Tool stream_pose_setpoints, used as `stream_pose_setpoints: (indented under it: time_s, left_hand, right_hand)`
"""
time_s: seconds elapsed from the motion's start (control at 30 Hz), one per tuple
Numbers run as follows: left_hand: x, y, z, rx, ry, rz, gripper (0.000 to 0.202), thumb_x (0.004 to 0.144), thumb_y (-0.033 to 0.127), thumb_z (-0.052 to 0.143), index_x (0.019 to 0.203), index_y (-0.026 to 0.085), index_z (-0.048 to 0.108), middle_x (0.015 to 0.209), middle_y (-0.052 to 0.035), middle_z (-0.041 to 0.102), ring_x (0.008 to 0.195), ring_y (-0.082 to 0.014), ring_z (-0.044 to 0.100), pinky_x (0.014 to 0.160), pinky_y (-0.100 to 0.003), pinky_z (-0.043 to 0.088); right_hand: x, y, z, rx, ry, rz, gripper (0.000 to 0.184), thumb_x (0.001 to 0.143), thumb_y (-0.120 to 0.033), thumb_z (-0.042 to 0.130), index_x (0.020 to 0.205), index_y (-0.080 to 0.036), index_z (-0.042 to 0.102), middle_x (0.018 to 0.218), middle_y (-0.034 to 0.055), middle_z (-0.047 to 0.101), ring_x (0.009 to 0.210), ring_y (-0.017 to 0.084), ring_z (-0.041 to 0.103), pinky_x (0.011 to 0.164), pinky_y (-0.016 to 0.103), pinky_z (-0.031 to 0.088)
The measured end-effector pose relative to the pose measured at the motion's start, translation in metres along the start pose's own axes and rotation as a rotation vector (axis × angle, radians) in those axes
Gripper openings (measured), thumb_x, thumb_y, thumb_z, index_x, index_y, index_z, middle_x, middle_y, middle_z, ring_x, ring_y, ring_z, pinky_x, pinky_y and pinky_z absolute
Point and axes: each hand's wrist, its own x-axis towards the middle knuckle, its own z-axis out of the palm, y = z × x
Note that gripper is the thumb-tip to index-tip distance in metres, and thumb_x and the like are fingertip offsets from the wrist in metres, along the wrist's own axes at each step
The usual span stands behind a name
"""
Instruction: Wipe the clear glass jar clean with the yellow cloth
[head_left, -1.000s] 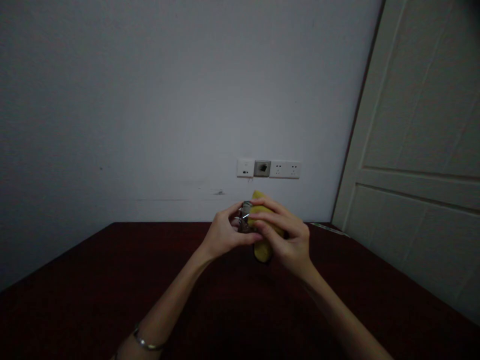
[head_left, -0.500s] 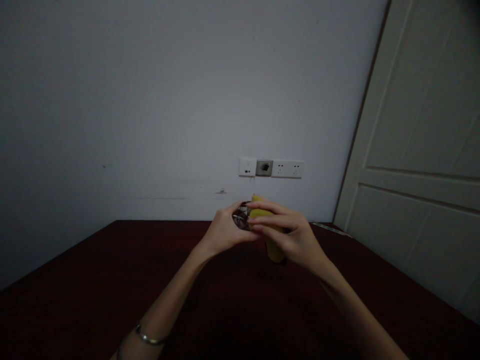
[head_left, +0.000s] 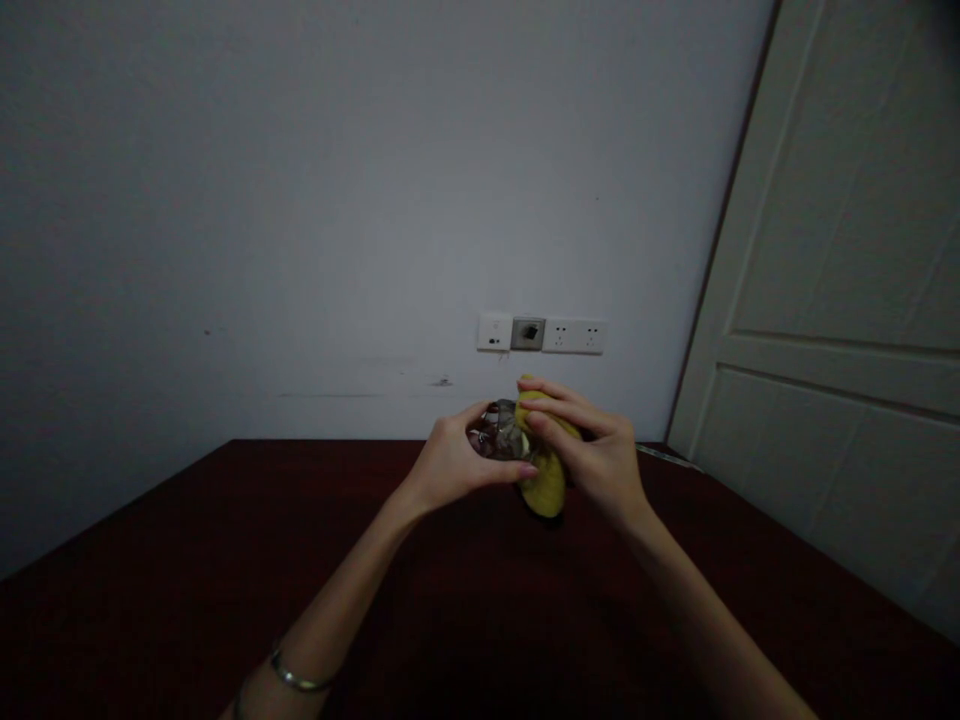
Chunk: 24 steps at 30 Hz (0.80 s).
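My left hand [head_left: 461,455] is closed around a clear glass vessel [head_left: 501,430], held on its side above the table. Its base end faces left and its kind, a drinking glass or a jar, is hard to tell in the dim light. In my right hand [head_left: 589,440] is a yellow cloth [head_left: 546,485], pinched between thumb and fingers, with a loose end hanging down. The cloth sits against the right end of the glass, partly hiding it.
A dark red table [head_left: 225,540] spreads below my hands up to a pale wall [head_left: 337,200]. Wall sockets [head_left: 574,337] are beyond the hands. A panelled door [head_left: 840,300] stands at the right.
My right hand and the yellow cloth have shifted a little to the right along the glass, so more of the glass shows. The left hand has stayed nearly still.
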Motion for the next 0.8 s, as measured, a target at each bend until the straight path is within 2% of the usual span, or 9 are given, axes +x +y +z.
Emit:
stream_pose_setpoints:
  time_s: [0.07, 0.2, 0.27, 0.4, 0.43, 0.57, 0.67, 0.8]
  left_hand:
    - [0.0, 0.001, 0.0, -0.031, -0.017, 0.004, 0.067, 0.057, 0.034, 0.083, 0.116, 0.014, 0.059, 0.108, -0.0097, 0.067, 0.095, -0.0225, 0.063, 0.084, -0.035, 0.051]
    - [0.0, 0.006, 0.0, -0.103, -0.015, -0.015, 0.063, 0.058, 0.032, 0.083, 0.112, 0.012, 0.061, 0.107, -0.0105, 0.067, 0.093, -0.0217, 0.064, 0.082, -0.036, 0.052]
    - [0.0, 0.009, 0.0, -0.155, -0.01, -0.024, 0.062, 0.058, 0.031, 0.083, 0.112, 0.012, 0.061, 0.105, -0.0103, 0.067, 0.09, -0.0208, 0.064, 0.082, -0.035, 0.052]
    - [0.0, 0.011, 0.001, -0.202, -0.013, -0.034, 0.059, 0.057, 0.03, 0.083, 0.109, 0.012, 0.061, 0.103, -0.0095, 0.067, 0.089, -0.0198, 0.064, 0.082, -0.034, 0.052]
    - [0.0, 0.01, 0.001, -0.201, -0.006, -0.034, 0.058, 0.057, 0.03, 0.083, 0.108, 0.012, 0.061, 0.103, -0.0093, 0.067, 0.089, -0.0195, 0.064, 0.081, -0.033, 0.052]
    - [0.001, 0.009, 0.001, -0.229, 0.054, -0.021, 0.056, 0.057, 0.029, 0.083, 0.106, 0.012, 0.062, 0.098, -0.0081, 0.068, 0.083, -0.0167, 0.063, 0.076, -0.029, 0.051]
    - [0.003, 0.011, 0.002, -0.272, 0.073, -0.047, 0.049, 0.058, 0.031, 0.081, 0.099, 0.011, 0.063, 0.093, -0.0072, 0.068, 0.08, -0.0156, 0.062, 0.073, -0.027, 0.05]
    - [0.003, 0.016, 0.0, -0.309, 0.069, -0.115, 0.042, 0.06, 0.042, 0.078, 0.088, 0.013, 0.065, 0.081, -0.004, 0.068, 0.072, -0.0146, 0.062, 0.066, -0.025, 0.048]
  right_hand:
    - [0.0, -0.001, -0.003, 0.008, -0.048, -0.001, 0.019, 0.079, -0.019, 0.067, 0.089, -0.033, 0.075, 0.11, 0.0004, 0.07, 0.105, 0.02, 0.064, 0.094, 0.039, 0.052]
    - [0.001, -0.008, -0.007, -0.02, -0.209, -0.1, 0.021, 0.077, -0.017, 0.069, 0.088, -0.034, 0.075, 0.108, -0.0011, 0.071, 0.106, 0.02, 0.064, 0.096, 0.041, 0.05]
    - [0.001, -0.01, -0.005, -0.038, -0.171, -0.106, 0.021, 0.078, -0.016, 0.068, 0.088, -0.034, 0.075, 0.108, -0.0004, 0.071, 0.105, 0.019, 0.064, 0.096, 0.04, 0.05]
    - [0.0, -0.008, 0.002, -0.069, 0.052, -0.099, 0.02, 0.081, -0.016, 0.064, 0.09, -0.032, 0.075, 0.109, 0.0021, 0.069, 0.104, 0.019, 0.063, 0.094, 0.04, 0.05]
    - [-0.001, -0.007, 0.003, -0.072, 0.052, -0.112, 0.02, 0.082, -0.016, 0.064, 0.09, -0.032, 0.074, 0.11, 0.0022, 0.068, 0.104, 0.019, 0.063, 0.094, 0.041, 0.05]
    - [-0.001, -0.007, -0.002, -0.076, -0.152, -0.172, 0.022, 0.082, -0.016, 0.064, 0.094, -0.033, 0.074, 0.112, 0.0018, 0.067, 0.107, 0.019, 0.062, 0.096, 0.041, 0.049]
    - [0.001, -0.009, -0.01, -0.083, -0.255, -0.154, 0.029, 0.084, -0.016, 0.06, 0.105, -0.035, 0.07, 0.123, 0.001, 0.061, 0.12, 0.021, 0.055, 0.103, 0.044, 0.043]
    - [0.0, -0.009, -0.013, -0.078, -0.455, -0.108, 0.058, 0.079, -0.019, 0.062, 0.133, -0.036, 0.047, 0.152, 0.0, 0.029, 0.139, 0.025, 0.031, 0.112, 0.048, 0.03]
